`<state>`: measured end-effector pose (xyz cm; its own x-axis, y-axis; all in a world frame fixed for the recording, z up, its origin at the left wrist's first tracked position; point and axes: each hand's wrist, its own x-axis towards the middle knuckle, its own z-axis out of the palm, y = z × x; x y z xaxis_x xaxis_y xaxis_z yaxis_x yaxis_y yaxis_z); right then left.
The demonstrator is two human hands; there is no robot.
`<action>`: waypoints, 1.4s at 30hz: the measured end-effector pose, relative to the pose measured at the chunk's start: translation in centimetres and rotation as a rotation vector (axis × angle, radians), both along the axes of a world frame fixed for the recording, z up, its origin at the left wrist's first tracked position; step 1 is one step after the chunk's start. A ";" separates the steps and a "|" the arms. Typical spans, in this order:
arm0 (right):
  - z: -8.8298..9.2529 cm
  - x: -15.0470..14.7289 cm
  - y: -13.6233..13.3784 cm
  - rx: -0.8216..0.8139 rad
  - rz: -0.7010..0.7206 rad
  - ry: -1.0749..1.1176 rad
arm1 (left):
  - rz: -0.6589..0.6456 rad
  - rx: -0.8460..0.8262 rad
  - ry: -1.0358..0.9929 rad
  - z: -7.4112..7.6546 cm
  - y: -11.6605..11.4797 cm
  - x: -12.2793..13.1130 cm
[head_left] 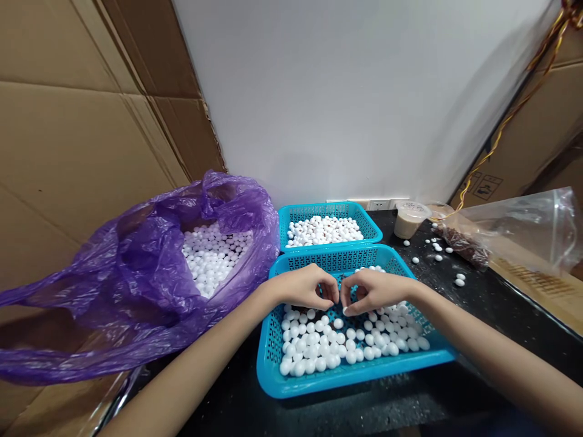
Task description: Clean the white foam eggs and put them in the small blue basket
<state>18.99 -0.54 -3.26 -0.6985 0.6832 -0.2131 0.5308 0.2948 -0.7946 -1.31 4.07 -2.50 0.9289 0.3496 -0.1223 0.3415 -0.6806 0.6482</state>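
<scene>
Over the middle of the near blue plastic basket (346,377), my two hands almost meet, fingertips facing each other. My left hand (312,288) is closed in a pinch; whatever is between its fingers is hidden. My right hand (376,290) pinches too, with a small white spot at its thumb tip that I cannot make out. Below them, many small white balls (314,347) lie across the basket's floor, mostly toward the front and right. A few brown bits show among them under my hands.
Behind stands a second blue basket (377,235) of white balls with brown specks. A purple plastic bag (150,273) of white balls sits left. Rightward are a lidded cup (408,223), loose balls (460,278) and a clear bag (523,221) with brown bits. Cardboard (68,121) flanks the left.
</scene>
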 end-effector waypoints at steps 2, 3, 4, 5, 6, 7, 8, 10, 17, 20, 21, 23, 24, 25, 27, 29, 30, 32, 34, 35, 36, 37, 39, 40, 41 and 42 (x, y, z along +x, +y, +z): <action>0.0 0.1 0.1 -0.041 -0.078 0.040 | -0.004 0.027 -0.015 0.0 0.1 0.0; -0.1 0.1 0.2 -0.051 -0.120 0.062 | 0.000 0.033 -0.029 0.0 0.1 0.0; -0.2 0.1 0.3 -0.046 -0.159 0.085 | 0.005 0.036 -0.045 -0.1 0.2 -0.1; -0.3 0.2 0.4 -0.030 -0.193 0.104 | 0.009 0.039 -0.060 -0.1 0.2 -0.1; -0.3 0.2 0.5 -0.006 -0.213 0.115 | 0.013 0.041 -0.070 -0.1 0.3 -0.1; -0.4 0.2 0.5 0.024 -0.214 0.113 | 0.015 0.045 -0.073 -0.1 0.3 -0.1; -0.3 0.3 0.5 0.061 -0.200 0.099 | 0.016 0.045 -0.064 -0.1 0.3 -0.1; -0.2 0.2 0.4 0.165 -0.151 0.059 | 0.014 0.040 -0.020 -0.1 0.2 0.0; -0.1 -0.2 -0.1 0.107 0.113 0.033 | -0.010 0.159 0.016 -0.2 0.2 0.0; -0.5 -0.3 -0.2 0.021 0.162 -0.014 | -0.010 0.221 0.007 -0.2 0.3 0.0; -0.6 -0.4 -0.2 0.013 0.167 -0.024 | -0.013 0.233 0.009 -0.2 0.3 0.0; -0.8 -0.4 -0.3 0.000 0.188 -0.033 | -0.032 0.235 0.015 -0.1 0.3 0.0; -0.8 -0.5 -0.3 -0.007 0.201 -0.033 | -0.044 0.231 0.015 -0.1 0.3 0.0; -0.8 -0.5 -0.4 -0.015 0.212 -0.030 | -0.055 0.228 0.015 -0.1 0.3 0.0; -0.6 -0.5 -0.4 -0.029 0.210 -0.024 | -0.069 0.232 0.020 -0.1 0.2 0.0; -0.4 -0.4 -0.4 -0.039 0.177 -0.011 | -0.074 0.251 0.036 -0.1 0.2 -0.1; -0.3 -0.4 -0.4 -0.043 0.156 -0.001 | -0.077 0.261 0.045 -0.1 0.2 -0.1; 0.0 -0.3 -0.3 -0.046 0.119 0.022 | -0.084 0.275 0.060 -0.1 0.1 -0.1; 0.2 -0.3 -0.3 -0.055 0.100 0.044 | -0.083 0.280 0.062 0.0 0.1 -0.1; 0.3 -0.3 -0.3 -0.060 0.097 0.053 | -0.082 0.282 0.058 0.0 0.1 -0.1; 0.3 -0.2 -0.3 -0.065 0.097 0.062 | -0.082 0.284 0.054 0.0 0.1 -0.1; 0.4 -0.2 -0.3 -0.069 0.097 0.070 | -0.082 0.285 0.049 -0.1 0.1 -0.1; 0.5 -0.2 -0.3 -0.070 0.096 0.082 | -0.088 0.284 0.040 -0.2 0.1 -0.1; 0.5 -0.2 -0.4 -0.067 0.093 0.084 | -0.089 0.283 0.035 -0.3 0.2 -0.1; 0.5 -0.2 -0.4 -0.064 0.089 0.081 | -0.083 0.280 0.032 -0.3 0.2 -0.1; 0.5 -0.2 -0.4 -0.060 0.085 0.074 | -0.069 0.279 0.034 -0.4 0.2 -0.1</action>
